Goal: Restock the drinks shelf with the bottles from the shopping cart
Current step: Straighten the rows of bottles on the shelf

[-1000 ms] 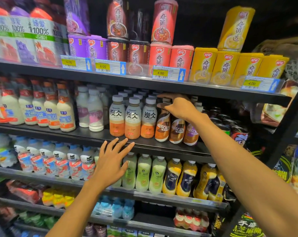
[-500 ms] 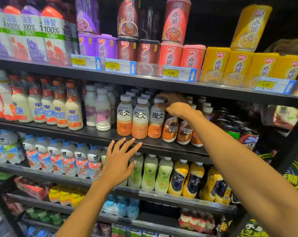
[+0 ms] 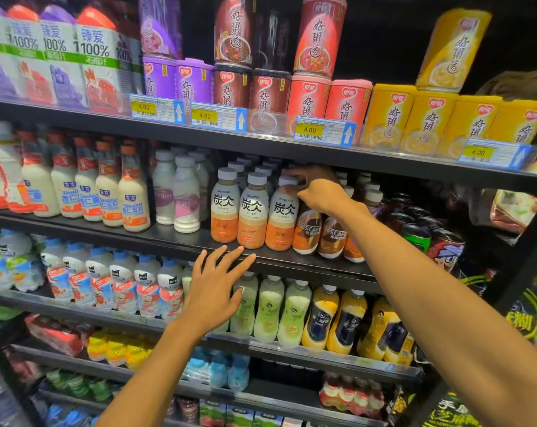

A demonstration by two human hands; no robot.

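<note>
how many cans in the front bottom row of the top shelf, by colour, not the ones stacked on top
purple cans: 2
maroon cans: 2
red cans: 2
yellow cans: 4
total: 10

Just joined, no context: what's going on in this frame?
A person is working at a dark metal drinks shelf. Their right hand reaches in and pinches the grey cap of an orange-and-white plastic latte bottle. That bottle is the rightmost of three in the front row and stands upright on the shelf. Their left hand is open with fingers spread, in front of the shelf's edge just below those bottles. Whether it touches the edge cannot be told.
</note>
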